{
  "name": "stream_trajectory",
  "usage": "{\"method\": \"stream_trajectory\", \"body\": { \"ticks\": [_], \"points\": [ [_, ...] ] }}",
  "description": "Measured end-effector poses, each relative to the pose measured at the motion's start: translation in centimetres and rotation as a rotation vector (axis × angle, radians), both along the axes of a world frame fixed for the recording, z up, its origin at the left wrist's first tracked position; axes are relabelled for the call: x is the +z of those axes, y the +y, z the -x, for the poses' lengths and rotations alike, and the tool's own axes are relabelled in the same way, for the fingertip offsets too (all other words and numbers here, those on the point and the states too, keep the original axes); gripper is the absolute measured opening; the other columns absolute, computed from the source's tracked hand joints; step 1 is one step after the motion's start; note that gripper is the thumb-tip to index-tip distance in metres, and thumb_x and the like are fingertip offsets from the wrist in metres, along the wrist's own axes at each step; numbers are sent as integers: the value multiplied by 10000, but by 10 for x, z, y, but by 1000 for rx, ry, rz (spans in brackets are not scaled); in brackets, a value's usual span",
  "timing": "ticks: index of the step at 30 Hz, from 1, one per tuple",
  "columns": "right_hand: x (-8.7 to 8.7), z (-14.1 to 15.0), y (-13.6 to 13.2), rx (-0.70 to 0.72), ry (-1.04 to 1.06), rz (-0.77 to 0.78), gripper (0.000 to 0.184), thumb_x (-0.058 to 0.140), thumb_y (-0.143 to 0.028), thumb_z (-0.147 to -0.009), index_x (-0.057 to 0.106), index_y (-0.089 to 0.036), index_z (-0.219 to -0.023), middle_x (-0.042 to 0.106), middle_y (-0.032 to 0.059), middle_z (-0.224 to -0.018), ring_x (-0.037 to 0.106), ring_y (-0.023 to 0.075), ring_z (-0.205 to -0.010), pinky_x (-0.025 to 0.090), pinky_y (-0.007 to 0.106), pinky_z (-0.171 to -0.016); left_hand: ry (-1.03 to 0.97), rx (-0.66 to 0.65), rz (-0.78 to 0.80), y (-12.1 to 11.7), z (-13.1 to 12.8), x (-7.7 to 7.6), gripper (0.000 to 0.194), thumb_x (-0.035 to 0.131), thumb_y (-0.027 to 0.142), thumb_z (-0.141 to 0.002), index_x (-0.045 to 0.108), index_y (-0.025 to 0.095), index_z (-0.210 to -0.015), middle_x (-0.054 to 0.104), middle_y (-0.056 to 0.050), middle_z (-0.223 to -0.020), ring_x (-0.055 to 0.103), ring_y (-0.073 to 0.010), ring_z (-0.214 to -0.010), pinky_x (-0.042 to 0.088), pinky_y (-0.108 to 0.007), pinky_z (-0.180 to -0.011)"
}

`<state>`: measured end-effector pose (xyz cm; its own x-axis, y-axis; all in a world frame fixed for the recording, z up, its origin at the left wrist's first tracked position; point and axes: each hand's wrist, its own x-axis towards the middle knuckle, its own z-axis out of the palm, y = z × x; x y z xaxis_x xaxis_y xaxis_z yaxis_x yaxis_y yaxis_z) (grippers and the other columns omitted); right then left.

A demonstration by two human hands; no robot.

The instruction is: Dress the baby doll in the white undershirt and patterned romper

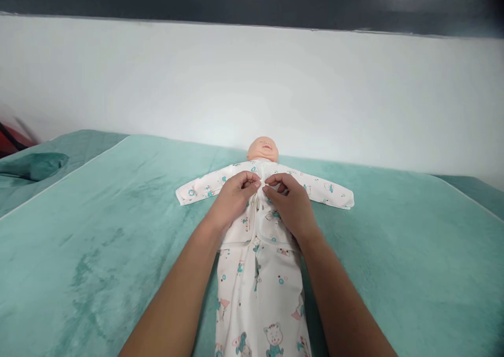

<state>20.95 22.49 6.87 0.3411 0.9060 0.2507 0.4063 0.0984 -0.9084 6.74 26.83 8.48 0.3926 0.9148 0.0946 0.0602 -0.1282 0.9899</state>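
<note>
A baby doll (263, 148) lies on its back on a teal blanket (98, 231), head away from me, dressed in a white printed romper (260, 283) with its sleeves spread to both sides. My left hand (235, 194) and my right hand (289, 199) meet over the doll's chest. Each hand pinches the romper's front fabric near the collar, fingertips nearly touching. Both hands are closed on the cloth.
A white wall (252, 84) rises right behind the doll's head. A folded teal cloth (35, 165) lies at the far left, beside something red at the frame's edge. The blanket stretches wide on both sides of the doll.
</note>
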Motion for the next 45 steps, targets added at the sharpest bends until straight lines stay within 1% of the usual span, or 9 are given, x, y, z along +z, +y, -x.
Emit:
{"method": "stream_trajectory", "body": {
  "ticks": [3,6,12,16,20,26,36,41,45],
  "points": [
    [0,1,0,-14,-21,-7,116,588,-266,-740,651,-226,-830,616,0,-838,487,157,-723,395,308,-709,-24,-26,33,0,2,1,136,614,329,-783,635,194,-781,495,18,-654,396,-106,-576,304,-228,-510],
    [0,1,0,-22,-35,-14,120,582,-268,-747,647,-224,-839,616,3,-847,489,159,-727,397,313,-723,-22,-11,40,0,0,0,126,613,321,-783,638,198,-786,498,23,-648,398,-105,-569,314,-235,-525],
    [-1,1,1,-10,-83,-45,114,576,-247,-755,653,-225,-835,626,4,-881,505,163,-766,402,317,-759,24,107,-82,0,-6,-6,97,603,287,-799,646,206,-828,475,40,-605,419,-113,-575,345,-242,-569],
    [-2,0,1,0,-80,-54,101,578,-260,-766,658,-225,-817,631,8,-893,514,166,-770,406,319,-756,12,148,-87,1,-7,-8,112,630,281,-790,661,195,-855,562,24,-671,486,-120,-631,381,-243,-612],
    [-1,0,0,1,-83,-49,101,582,-263,-771,664,-228,-818,633,9,-900,519,171,-786,408,323,-763,20,166,-79,3,-6,-8,136,675,315,-768,690,182,-796,619,5,-699,523,-134,-661,396,-255,-628],
    [0,0,0,9,-82,-55,95,587,-259,-773,671,-227,-801,636,8,-900,518,169,-795,406,318,-761,92,193,-144,2,-5,-6,151,660,313,-785,733,181,-794,689,-17,-753,580,-160,-720,419,-276,-666],
    [2,1,-2,17,-50,-52,98,590,-263,-771,679,-223,-786,635,2,-886,521,162,-782,402,307,-747,198,208,-253,-2,-6,-2,159,619,237,-791,750,196,-873,730,-19,-894,632,-160,-806,475,-269,-750],
    [1,0,-1,11,-59,-39,92,589,-257,-763,670,-222,-789,625,-1,-869,508,157,-766,396,308,-746,217,203,-219,-2,-6,-1,189,596,211,-782,749,182,-889,711,-11,-832,605,-145,-748,466,-259,-731],
    [0,0,0,-6,-69,-28,101,589,-249,-749,660,-222,-815,613,-6,-869,489,150,-739,393,304,-728,205,177,-186,-1,-6,-1,192,591,222,-781,744,175,-887,660,6,-749,557,-129,-685,448,-251,-696]
  ]
}}
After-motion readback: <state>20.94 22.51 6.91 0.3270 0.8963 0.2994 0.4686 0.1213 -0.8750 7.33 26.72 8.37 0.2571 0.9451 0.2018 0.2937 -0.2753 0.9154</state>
